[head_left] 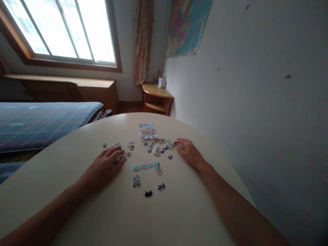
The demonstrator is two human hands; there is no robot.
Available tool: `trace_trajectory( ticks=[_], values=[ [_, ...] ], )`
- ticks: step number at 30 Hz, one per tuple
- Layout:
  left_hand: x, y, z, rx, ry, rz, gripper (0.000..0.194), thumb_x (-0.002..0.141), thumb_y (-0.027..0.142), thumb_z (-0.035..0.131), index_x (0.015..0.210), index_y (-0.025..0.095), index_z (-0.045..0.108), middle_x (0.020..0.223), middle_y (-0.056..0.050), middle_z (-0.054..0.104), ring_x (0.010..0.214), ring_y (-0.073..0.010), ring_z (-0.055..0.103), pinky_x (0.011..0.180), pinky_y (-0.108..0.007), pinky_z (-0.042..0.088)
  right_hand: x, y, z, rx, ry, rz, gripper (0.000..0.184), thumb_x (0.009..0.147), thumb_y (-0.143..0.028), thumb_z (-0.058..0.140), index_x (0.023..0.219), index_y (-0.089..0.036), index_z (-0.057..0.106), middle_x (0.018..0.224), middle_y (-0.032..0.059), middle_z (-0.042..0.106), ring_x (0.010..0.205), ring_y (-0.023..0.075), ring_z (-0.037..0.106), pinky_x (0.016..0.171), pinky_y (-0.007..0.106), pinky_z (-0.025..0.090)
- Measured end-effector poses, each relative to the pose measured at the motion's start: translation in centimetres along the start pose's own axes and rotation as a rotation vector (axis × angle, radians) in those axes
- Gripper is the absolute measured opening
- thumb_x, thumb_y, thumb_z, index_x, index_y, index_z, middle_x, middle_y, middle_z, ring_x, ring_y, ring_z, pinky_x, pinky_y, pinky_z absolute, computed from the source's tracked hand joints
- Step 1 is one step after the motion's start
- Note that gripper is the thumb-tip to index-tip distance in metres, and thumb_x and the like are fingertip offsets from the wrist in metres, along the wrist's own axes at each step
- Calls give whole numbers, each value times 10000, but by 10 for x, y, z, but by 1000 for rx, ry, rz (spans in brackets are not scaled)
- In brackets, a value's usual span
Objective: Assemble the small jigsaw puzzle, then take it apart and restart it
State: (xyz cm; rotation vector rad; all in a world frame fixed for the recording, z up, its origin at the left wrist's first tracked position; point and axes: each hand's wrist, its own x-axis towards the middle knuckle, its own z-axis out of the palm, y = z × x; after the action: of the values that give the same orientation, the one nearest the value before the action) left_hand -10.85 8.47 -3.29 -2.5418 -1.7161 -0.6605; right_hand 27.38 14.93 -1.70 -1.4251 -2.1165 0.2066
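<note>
Loose jigsaw pieces (pixel 159 147) lie scattered on a round cream table (pixel 143 218). My left hand (pixel 106 164) rests flat on the table, fingers stretched out over a few small pieces near its fingertips. My right hand (pixel 188 152) lies on the right edge of the scattered pile, fingers curled down onto the pieces. Between the hands sits a joined light-blue strip of pieces (pixel 148 167). Three small separate clusters (pixel 148 193) lie nearer to me. A small printed picture card (pixel 148 131) lies beyond the pile.
A bed with a blue plaid cover (pixel 38 123) stands to the left. A wooden corner shelf (pixel 156 97) sits by the wall, under a curtain (pixel 143 37). A window (pixel 64 27) is at the far left, a map (pixel 188 25) on the right wall.
</note>
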Motion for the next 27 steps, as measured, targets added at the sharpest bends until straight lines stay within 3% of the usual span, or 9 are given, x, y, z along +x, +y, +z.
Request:
trace_trajectory(
  ticks=[4,10,20,27],
  values=[
    [0,-1,1,17,-4,-4,469,967,489,408,1287,210,606,1422,-99,549,1340,-306,472,1113,-522,405,-1,-6,-1,-17,6,9,227,894,-183,545,1059,-175,700,1200,110,675,1167,235,582,1075,431,409],
    [-1,0,0,16,3,2,454,964,484,411,1281,221,602,1419,-93,551,1334,-304,478,1104,-514,416,-3,-24,6,-43,-21,-62,316,937,-262,524,1213,-201,665,1304,100,627,1225,235,546,1103,434,379],
    [-1,1,0,11,2,-10,474,958,508,411,1273,215,609,1421,-97,551,1343,-308,466,1117,-516,400,-4,-27,7,71,-30,-10,142,859,-273,649,963,-227,735,1206,80,666,1157,235,578,1062,439,395],
    [-1,1,-1,6,2,-5,456,958,497,422,1270,220,609,1422,-99,548,1341,-312,469,1116,-522,402,-3,-29,6,100,-12,-30,118,820,-244,667,921,-206,713,1135,77,688,1111,234,594,1041,426,406]
  ],
)
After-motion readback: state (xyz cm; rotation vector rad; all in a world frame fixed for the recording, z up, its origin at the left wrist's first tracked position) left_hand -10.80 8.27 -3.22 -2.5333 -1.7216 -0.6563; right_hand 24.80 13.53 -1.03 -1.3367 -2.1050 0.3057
